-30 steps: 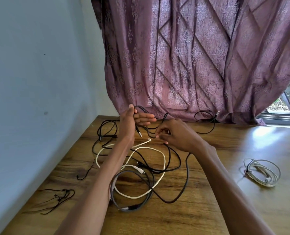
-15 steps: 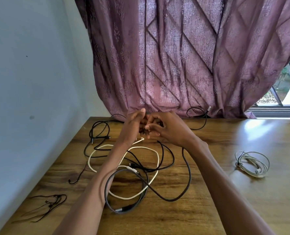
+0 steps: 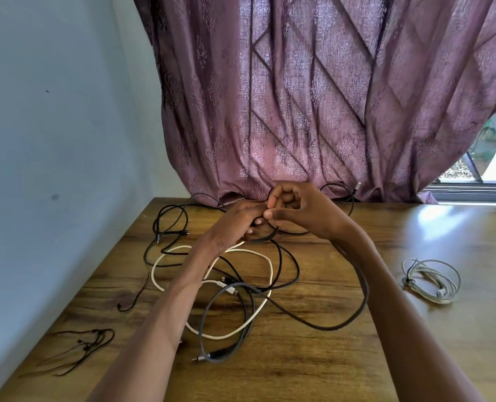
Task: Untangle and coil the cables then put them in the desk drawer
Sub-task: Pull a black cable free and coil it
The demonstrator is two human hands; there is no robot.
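Both hands (image 3: 272,216) are pinching a black cable (image 3: 287,256) just above the tangle (image 3: 226,288), working one strand free for coiling.

Your two bare hands meet above the far side of a wooden desk (image 3: 328,358), in front of a purple patterned curtain (image 3: 313,97). Your left hand (image 3: 235,224) and right hand (image 3: 302,210) touch at the fingertips, both with fingers curled around a black cable (image 3: 293,265) whose loops trail down onto the desk. Below your hands lies a tangle: the black cable, a white cable (image 3: 258,314) in a broad loop, and a grey cable (image 3: 226,323) coiled nearest you. Well apart to the right rests a neatly coiled pale grey cable (image 3: 432,280). At the near left corner lies a thin black cord (image 3: 78,349). A pale blue wall (image 3: 52,140) runs along the left.
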